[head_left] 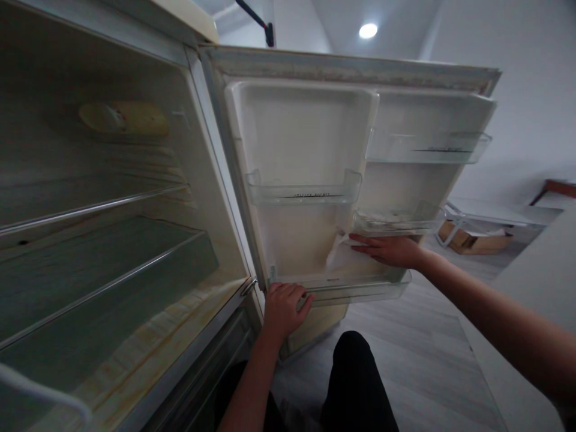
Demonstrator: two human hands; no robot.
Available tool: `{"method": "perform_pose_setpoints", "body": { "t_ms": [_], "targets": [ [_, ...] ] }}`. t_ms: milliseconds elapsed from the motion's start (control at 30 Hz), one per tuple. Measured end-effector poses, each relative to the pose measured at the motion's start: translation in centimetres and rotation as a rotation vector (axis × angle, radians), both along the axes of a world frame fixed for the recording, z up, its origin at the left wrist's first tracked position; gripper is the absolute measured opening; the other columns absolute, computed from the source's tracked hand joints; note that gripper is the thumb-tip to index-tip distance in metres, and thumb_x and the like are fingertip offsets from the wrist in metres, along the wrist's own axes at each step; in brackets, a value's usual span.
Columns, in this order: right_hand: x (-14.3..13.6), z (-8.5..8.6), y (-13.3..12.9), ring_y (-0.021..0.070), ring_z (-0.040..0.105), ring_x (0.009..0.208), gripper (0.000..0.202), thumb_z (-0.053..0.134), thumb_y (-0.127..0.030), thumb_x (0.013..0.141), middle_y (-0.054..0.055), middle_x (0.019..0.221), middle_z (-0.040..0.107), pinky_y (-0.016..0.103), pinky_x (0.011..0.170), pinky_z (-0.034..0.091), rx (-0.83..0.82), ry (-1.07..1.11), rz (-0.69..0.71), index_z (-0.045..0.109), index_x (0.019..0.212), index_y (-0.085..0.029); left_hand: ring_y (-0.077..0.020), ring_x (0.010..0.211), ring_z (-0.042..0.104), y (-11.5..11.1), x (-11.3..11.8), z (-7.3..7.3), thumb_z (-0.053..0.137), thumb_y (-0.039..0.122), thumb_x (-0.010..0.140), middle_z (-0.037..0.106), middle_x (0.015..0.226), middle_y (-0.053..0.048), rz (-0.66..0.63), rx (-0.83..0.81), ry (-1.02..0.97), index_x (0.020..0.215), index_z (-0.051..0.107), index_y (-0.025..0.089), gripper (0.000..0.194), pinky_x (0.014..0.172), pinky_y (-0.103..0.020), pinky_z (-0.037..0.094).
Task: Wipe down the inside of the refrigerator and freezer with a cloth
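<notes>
A fridge door [306,129] stands wide open, its white inner panel facing me. My right hand [389,251] reaches in between the door shelves with fingers extended, pressing a white cloth or paper wipe [342,253] against the panel's lower part. Under the palm, the exact grip on the wipe is hidden. My left hand [285,306] is curled over the left end of the clear bottom door shelf [360,293]. Just above the right hand is another clear shelf [396,222]; the middle-left shelf [306,192] bears dark lettering.
On the left is the fridge interior, with a glass shelf [112,204], a stained floor [180,309] and a yellowed lamp cover [126,117]. A white hose or cable [45,390] crosses the lower left corner. Behind the door, a cardboard box [477,240] sits under a table.
</notes>
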State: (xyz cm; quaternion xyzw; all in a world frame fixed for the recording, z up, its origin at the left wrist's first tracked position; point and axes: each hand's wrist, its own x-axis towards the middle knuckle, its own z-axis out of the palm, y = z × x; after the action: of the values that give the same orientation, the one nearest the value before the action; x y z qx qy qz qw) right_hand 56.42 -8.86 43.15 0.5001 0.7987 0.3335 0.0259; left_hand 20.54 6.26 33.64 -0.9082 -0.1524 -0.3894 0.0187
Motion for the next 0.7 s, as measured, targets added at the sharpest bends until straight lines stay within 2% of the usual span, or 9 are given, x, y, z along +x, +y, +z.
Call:
{"method": "perform_pose_setpoints", "body": {
  "t_ms": [67,167,233,300,400,500,700],
  "targets": [
    [0.8,-0.2,-1.0,0.0256,0.051,0.143,0.064,0.054,-0.016,0.099,0.005,0.160,0.048,0.043,0.115,0.044,0.096,-0.018,-0.039,0.040,0.160,-0.030,-0.0205,0.074,0.069,0.0,0.1,0.0,0.064,0.037,0.096,0.073,0.074,0.002,0.004,-0.005,-0.001,0.081,0.064,0.023,0.020,0.084,-0.040,0.041],
    [0.6,-0.9,-1.4,0.0238,0.059,0.134,0.066,0.053,-0.010,0.098,0.003,0.153,0.056,0.042,0.110,0.047,0.159,-0.019,-0.108,0.043,0.158,-0.036,-0.0202,0.074,0.069,0.0,0.2,0.0,0.065,0.037,0.095,0.073,0.074,0.002,-0.002,-0.016,0.003,0.081,0.064,0.023,0.020,0.084,-0.040,0.042],
    [-0.3,-1.3,-0.9,0.0239,0.059,0.135,0.068,0.052,-0.007,0.097,0.002,0.156,0.053,0.042,0.107,0.049,0.149,-0.004,-0.133,0.045,0.157,-0.037,-0.0203,0.073,0.069,0.0,0.2,0.1,0.067,0.036,0.094,0.072,0.073,0.002,-0.002,-0.016,-0.005,0.080,0.064,0.024,0.019,0.083,-0.040,0.042],
    [-1.9,-1.5,0.1,0.0248,0.055,0.139,0.064,0.052,-0.008,0.097,0.004,0.161,0.047,0.042,0.106,0.050,0.123,0.021,-0.099,0.047,0.155,-0.034,-0.0206,0.073,0.069,0.0,0.2,0.1,0.067,0.036,0.094,0.072,0.072,0.002,0.001,-0.014,-0.013,0.080,0.064,0.024,0.019,0.083,-0.040,0.042],
    [-4.6,-1.7,2.8,0.0248,0.047,0.147,0.053,0.049,-0.010,0.100,0.006,0.164,0.042,0.042,0.109,0.049,0.106,0.007,0.018,0.052,0.151,-0.027,-0.0209,0.073,0.069,-0.1,0.2,0.2,0.065,0.036,0.095,0.073,0.073,0.002,0.000,-0.013,-0.006,0.080,0.064,0.024,0.020,0.084,-0.040,0.042],
    [-7.5,-1.8,6.4,0.0233,0.044,0.149,0.045,0.049,-0.013,0.103,0.005,0.164,0.041,0.041,0.112,0.048,0.145,-0.054,0.137,0.056,0.146,-0.023,-0.0209,0.074,0.069,-0.2,0.2,0.2,0.064,0.037,0.096,0.074,0.074,0.002,0.000,-0.010,0.009,0.081,0.064,0.023,0.020,0.085,-0.040,0.042],
    [-12.9,-2.0,13.9,0.0224,0.035,0.155,0.053,0.057,-0.013,0.098,0.006,0.166,0.039,0.049,0.127,0.030,0.138,0.027,0.290,0.051,0.150,-0.023,-0.0212,0.074,0.069,-0.2,0.1,0.4,0.064,0.037,0.096,0.073,0.074,0.001,0.007,0.013,0.047,0.081,0.064,0.022,0.021,0.081,-0.040,0.041]
  ]
}}
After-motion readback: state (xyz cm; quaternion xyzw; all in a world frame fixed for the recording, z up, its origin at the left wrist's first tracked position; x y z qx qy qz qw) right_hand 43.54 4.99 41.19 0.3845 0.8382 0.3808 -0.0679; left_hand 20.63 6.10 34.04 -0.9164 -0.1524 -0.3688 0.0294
